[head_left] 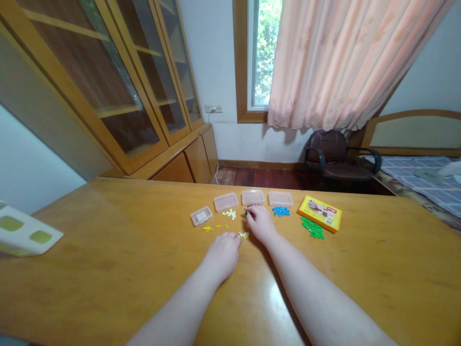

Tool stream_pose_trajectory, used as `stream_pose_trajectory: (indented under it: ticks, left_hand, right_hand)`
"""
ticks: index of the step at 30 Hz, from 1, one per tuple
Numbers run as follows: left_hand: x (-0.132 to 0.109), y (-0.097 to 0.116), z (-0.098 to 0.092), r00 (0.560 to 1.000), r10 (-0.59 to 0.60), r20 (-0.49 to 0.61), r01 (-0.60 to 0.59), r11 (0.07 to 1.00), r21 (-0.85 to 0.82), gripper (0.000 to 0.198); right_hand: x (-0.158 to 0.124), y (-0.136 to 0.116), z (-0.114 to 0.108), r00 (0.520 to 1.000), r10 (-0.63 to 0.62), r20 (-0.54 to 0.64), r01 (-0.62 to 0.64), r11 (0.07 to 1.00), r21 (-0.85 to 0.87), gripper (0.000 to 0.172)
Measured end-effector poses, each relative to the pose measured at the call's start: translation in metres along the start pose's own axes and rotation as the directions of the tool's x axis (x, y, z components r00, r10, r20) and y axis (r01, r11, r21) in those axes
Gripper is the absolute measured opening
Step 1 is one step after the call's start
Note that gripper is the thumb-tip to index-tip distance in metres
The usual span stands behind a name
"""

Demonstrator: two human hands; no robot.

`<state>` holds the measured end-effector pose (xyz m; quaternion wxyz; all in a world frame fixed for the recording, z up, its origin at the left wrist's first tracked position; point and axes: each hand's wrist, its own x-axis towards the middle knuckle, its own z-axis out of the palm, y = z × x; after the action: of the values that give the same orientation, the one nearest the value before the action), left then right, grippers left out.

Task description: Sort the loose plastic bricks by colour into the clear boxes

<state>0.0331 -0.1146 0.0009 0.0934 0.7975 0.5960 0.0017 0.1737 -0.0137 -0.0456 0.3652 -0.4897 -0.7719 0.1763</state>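
My left hand (pixel 222 253) rests knuckles-up on the wooden table (pixel 108 250), fingers curled, its fingertips at a small cluster of pale yellow pieces (pixel 244 235). My right hand (pixel 260 222) lies further out, fingers bent and pinching a small dark piece (pixel 246 210) just in front of the middle clear plastic box (pixel 252 197). More pale pieces (pixel 230 213) and yellow pieces (pixel 208 228) lie to the left. Blue pieces (pixel 280 211) and green pieces (pixel 312 228) lie to the right.
Three more clear boxes stand in the row: (pixel 201 216), (pixel 225 202), (pixel 280 198). A yellow packet (pixel 320 213) lies at the right. A white and green object (pixel 25 233) sits at the table's left edge. Beyond are a cabinet (pixel 118 86), chair (pixel 333 158) and bed (pixel 425 178).
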Motion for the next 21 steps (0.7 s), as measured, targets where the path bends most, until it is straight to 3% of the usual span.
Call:
stream_pose_trajectory:
  ticks: [4, 11, 17, 21]
  left_hand:
    - [0.007, -0.009, 0.006, 0.996, -0.001, -0.089, -0.004, 0.998, -0.060, 0.044]
    - [0.009, -0.007, 0.012, 0.989, 0.087, -0.118, -0.096, 0.993, -0.073, 0.039]
    - [0.012, -0.008, 0.020, 0.983, 0.030, -0.180, -0.044, 0.996, -0.074, 0.046]
    - [0.012, -0.005, 0.022, 0.977, 0.120, -0.179, -0.134, 0.989, -0.069, 0.041]
  right_hand:
    - [0.000, 0.002, 0.001, 1.000, -0.003, -0.011, 0.003, 1.000, 0.005, 0.021]
    - [0.001, 0.003, 0.003, 1.000, 0.002, -0.017, -0.002, 1.000, 0.012, 0.021]
    - [0.001, 0.003, 0.003, 0.999, 0.005, -0.041, -0.003, 0.999, 0.046, 0.022]
    - [0.001, 0.004, 0.003, 0.999, 0.026, -0.045, -0.023, 0.998, 0.062, 0.022]
